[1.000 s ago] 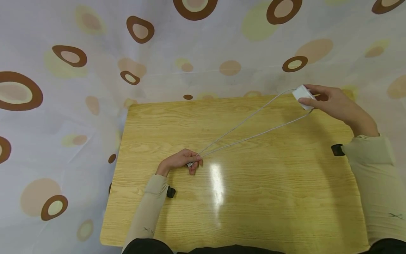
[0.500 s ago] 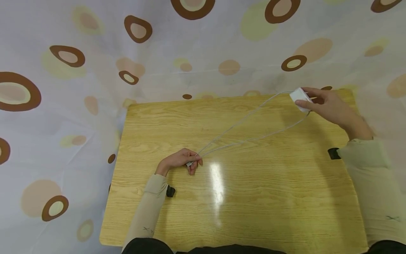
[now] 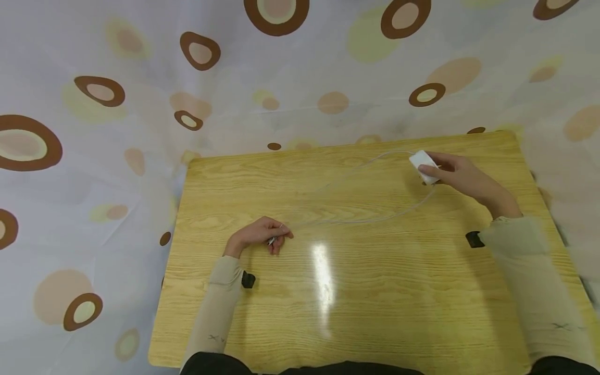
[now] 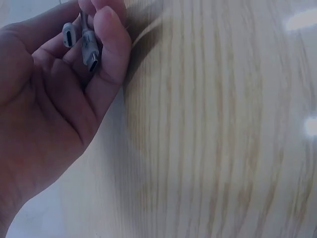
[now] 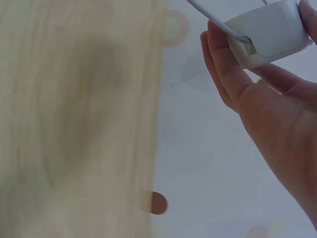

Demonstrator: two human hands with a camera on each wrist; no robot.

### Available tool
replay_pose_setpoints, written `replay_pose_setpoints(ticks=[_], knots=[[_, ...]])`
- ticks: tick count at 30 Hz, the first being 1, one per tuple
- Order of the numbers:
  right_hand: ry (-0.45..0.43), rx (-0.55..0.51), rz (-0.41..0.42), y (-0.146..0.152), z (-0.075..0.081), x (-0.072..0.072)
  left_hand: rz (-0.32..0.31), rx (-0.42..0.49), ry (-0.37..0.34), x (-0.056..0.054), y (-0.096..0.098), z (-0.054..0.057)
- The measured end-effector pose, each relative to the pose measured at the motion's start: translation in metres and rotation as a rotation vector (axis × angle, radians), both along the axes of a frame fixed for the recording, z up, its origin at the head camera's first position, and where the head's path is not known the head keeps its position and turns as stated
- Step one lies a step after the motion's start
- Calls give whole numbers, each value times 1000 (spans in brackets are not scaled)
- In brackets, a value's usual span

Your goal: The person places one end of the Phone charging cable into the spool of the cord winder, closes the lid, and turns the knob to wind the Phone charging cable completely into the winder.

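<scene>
In the head view my right hand [image 3: 471, 179] grips a white charger block [image 3: 424, 166] over the back right of the table, thumb on one side and fingers on the other. A thin white charging cable [image 3: 408, 210] leaves the block in two strands, which sag in a loop toward my left hand [image 3: 257, 233]. That hand pinches the cable's ends. In the left wrist view two small USB-C-type plugs, one plug [image 4: 69, 35] and another plug [image 4: 90, 53], stick out between the fingers. The right wrist view shows one strand entering a slot in the block [image 5: 275, 29].
A wooden table [image 3: 375, 291] lies under both hands, with a bright light reflection left of its middle. A pale curtain [image 3: 290, 67] with brown and yellow ovals hangs behind it and along the left side. Black wrist devices show beneath both sleeves.
My right hand has moved left and toward me with the charger block, and the cable strands have gone from taut to slack. My left hand has barely moved.
</scene>
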State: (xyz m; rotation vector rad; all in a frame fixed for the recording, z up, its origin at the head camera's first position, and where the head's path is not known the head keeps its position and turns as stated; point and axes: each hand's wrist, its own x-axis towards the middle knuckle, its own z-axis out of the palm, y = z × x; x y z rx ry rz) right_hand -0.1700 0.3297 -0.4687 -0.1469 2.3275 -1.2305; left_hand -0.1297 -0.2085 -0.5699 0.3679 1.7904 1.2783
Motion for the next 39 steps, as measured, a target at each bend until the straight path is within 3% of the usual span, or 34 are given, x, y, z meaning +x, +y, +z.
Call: replay_pose_setpoints(ticks=[8,13,18,21,26,29,35,39], knots=[[-71,-115,32,-17,-33,10,118,-69,63,-1,-12,6],[-114,-198,46,-26,-50,18,231,-152,135,0,-21,8],[-165,-298,19,-36,-65,28,315,-281,305,-1,-23,8],[-244,-458,5,-43,-77,36,350,-388,425,-2,-21,10],[-548,-989,-68,-58,-103,45,349,-544,564,-6,-17,14],[-670,-1189,-100,-67,-114,49,353,-601,619,-7,-16,14],[-716,-1251,-191,-87,-121,56,352,-651,770,-7,-16,10],[-706,-1253,-234,-101,-123,58,368,-650,802,-7,-16,7]])
